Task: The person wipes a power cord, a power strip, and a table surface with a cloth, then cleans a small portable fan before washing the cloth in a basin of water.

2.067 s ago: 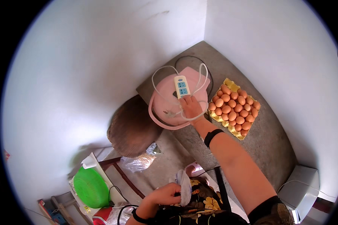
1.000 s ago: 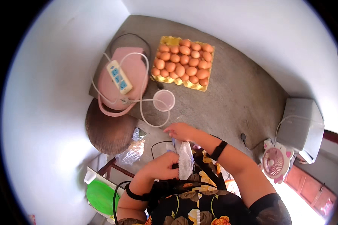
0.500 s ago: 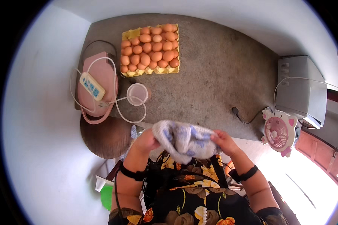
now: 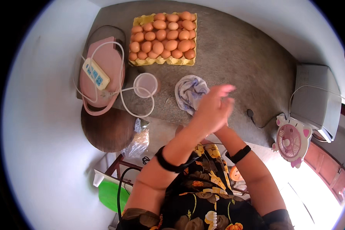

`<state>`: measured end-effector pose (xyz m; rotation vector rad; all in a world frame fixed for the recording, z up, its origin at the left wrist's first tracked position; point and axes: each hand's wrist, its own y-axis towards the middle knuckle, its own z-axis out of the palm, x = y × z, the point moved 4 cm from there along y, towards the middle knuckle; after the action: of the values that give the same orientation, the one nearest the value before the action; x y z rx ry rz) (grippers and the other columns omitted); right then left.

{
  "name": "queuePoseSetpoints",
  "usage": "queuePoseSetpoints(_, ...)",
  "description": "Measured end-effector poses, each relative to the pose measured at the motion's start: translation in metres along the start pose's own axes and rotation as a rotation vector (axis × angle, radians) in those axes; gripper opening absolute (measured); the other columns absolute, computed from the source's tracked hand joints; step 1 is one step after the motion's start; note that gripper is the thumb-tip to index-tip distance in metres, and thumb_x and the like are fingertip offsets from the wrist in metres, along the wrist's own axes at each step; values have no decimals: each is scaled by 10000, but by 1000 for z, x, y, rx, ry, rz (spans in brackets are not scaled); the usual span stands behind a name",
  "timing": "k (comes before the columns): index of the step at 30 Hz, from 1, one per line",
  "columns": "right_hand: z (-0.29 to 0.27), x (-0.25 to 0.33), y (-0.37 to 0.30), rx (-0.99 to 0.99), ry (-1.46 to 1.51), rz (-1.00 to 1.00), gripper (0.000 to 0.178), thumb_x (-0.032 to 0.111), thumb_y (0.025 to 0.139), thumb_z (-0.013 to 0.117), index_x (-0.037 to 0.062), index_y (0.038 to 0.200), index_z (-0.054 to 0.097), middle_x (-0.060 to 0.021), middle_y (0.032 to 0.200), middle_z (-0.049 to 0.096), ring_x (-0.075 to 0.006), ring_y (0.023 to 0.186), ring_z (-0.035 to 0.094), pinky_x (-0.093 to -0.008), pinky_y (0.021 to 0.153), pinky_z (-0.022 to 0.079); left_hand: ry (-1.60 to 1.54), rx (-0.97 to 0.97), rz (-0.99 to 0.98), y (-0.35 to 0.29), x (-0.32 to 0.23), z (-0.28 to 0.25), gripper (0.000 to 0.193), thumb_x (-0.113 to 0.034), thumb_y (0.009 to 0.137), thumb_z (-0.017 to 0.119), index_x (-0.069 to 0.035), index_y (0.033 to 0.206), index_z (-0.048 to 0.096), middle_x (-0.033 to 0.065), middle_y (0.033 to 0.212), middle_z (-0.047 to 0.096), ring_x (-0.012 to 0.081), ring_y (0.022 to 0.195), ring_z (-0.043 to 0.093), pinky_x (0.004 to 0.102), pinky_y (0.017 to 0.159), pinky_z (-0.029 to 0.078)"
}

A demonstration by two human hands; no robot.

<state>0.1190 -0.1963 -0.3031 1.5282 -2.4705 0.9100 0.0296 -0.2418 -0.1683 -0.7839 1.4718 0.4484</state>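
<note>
A crumpled white and blue-purple towel (image 4: pixel 186 92) lies on the near part of the grey tabletop (image 4: pixel 234 65). My left hand (image 4: pixel 214 107) reaches across to the right, just beside the towel and partly over its edge. Its fingers are stretched out and somewhat blurred, with nothing seen in them. My forearms cross in front of me. Behind the left wrist, my right hand (image 4: pixel 180 129) is mostly hidden; only a bit of skin shows left of the left forearm, so its fingers cannot be made out.
A yellow tray (image 4: pixel 142 20) filled with brown eggs (image 4: pixel 161 35) stands at the back. Left are a clear plastic cup (image 4: pixel 146 85), a power strip (image 4: pixel 96 74) on a pink appliance (image 4: pixel 113 65), and a round wooden stool (image 4: pixel 107 132). A pink-white fan (image 4: pixel 290 142) and grey box-shaped appliance (image 4: pixel 314 99) stand right.
The towel, held between both hands before, now lies let go on the tabletop. My left hand has crossed to the right over my right arm. The view has shifted slightly.
</note>
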Motion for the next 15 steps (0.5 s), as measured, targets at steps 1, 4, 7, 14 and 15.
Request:
queuePoseSetpoints(1,0,4,1,20,-28,-5,664,310,746,587,75,1284,277,-195,1212,375,-342,1113,373,-396,911,332,54,78,19,7,-7,13,303,-119,807,504,-14,1091,487,163,1048,533,274,966,534,335,816,423)
queuePoseSetpoints(4,4,14,1,87,-74,-23,687,284,734,605,75,1291,261,-186,1255,320,-354,1152,327,-407,945,302,338,178,18,26,38,31,283,-136,804,492,-13,1058,507,169,988,559,294,904,555,325,776,435)
queuePoseSetpoints(7,13,11,2,125,-87,-29,713,258,721,624,74,1297,246,-177,1297,266,-366,1190,281,-418,979,271,845,309,-228,35,104,13,301,-187,785,483,-26,1036,528,140,994,567,310,927,539,392,809,409)
queuePoseSetpoints(14,20,45,24,95,16,-170,717,144,670,641,193,1294,290,-154,1365,191,-343,1239,231,-416,993,260,1135,30,83,-18,176,-74,617,-261,750,558,-3,1258,320,210,1315,278,312,1249,233,451,987,238)
queuePoseSetpoints(15,30,50,27,70,-88,-223,676,140,689,607,192,1290,301,-146,1368,190,-341,1240,230,-424,994,255,1132,43,89,-26,177,-77,617,-261,750,558,-3,1258,320,210,1315,278,312,1249,233,451,987,238)
